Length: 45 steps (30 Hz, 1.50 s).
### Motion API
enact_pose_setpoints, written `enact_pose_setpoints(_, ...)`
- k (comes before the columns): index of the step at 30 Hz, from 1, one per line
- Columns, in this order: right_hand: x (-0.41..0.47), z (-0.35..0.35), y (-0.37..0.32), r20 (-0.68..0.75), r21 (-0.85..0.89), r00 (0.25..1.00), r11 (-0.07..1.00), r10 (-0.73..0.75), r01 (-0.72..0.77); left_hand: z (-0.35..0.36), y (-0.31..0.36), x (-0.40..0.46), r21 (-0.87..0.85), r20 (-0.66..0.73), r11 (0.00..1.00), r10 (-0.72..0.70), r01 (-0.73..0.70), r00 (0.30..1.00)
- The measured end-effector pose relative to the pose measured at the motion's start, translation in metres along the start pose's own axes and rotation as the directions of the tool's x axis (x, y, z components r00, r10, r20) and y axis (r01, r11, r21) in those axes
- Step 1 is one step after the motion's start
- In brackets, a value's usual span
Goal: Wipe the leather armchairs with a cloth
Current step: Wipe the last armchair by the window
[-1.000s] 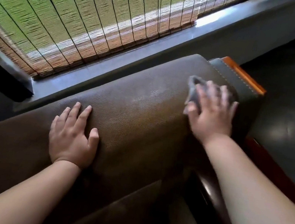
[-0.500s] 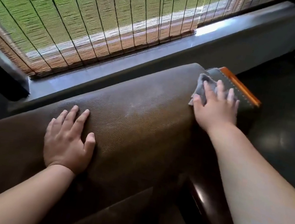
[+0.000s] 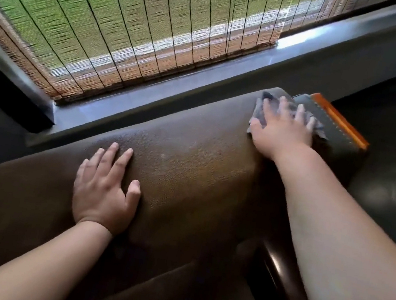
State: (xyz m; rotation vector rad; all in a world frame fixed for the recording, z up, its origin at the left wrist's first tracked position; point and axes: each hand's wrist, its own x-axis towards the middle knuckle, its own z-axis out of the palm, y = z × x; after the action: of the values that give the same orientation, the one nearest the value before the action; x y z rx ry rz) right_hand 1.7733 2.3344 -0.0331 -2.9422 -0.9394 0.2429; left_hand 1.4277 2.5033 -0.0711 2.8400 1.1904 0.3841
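Bamboo blind (image 3: 139,24) and sill (image 3: 175,93) are sitting far, behind the brown leather armchair (image 3: 188,169) back. Your right hand (image 3: 282,132) is pressing the grey cloth (image 3: 259,111) flat, fingers spread, at the far-right end of the top; it's shifted left from a second ago, so the corner pass is turning back. Left hand (image 3: 103,191) is still resting flat, holding nothing. Open leather between hands is leaving room; right edge is dropping off by the orange-trimmed piece (image 3: 340,121).

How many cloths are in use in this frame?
1. A grey cloth lies under the right hand, pressed on the far right end of the brown leather backrest. The left hand holds none.
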Motion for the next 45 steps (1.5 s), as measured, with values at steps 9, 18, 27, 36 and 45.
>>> enact_pose_setpoints(9,-0.051,0.024,-0.076,0.038,-0.039,0.861,0.861,-0.507,0.508,0.003,-0.002,0.001,-0.019,0.015,1.000,-0.015,0.015,1.000)
enact_pose_setpoints(18,-0.094,0.038,-0.148,0.096,-0.003,0.797,0.800,-0.597,0.599,-0.001,0.002,0.002,-0.016,0.022,1.000,-0.025,0.025,0.999)
enact_pose_setpoints(27,0.038,-0.009,-0.029,0.050,-0.010,0.997,0.998,-0.064,0.064,0.009,-0.005,0.002,-0.009,-0.039,1.000,-0.006,0.005,0.999)
enact_pose_setpoints(36,0.004,0.001,-0.074,0.052,-0.106,0.879,0.873,-0.473,0.476,0.012,-0.008,0.003,0.004,-0.043,1.000,0.000,0.000,0.999)
enact_pose_setpoints(45,-0.028,0.013,-0.118,0.065,-0.023,0.912,0.913,-0.406,0.408,0.008,-0.003,0.000,-0.013,-0.038,1.000,-0.005,0.005,0.999)
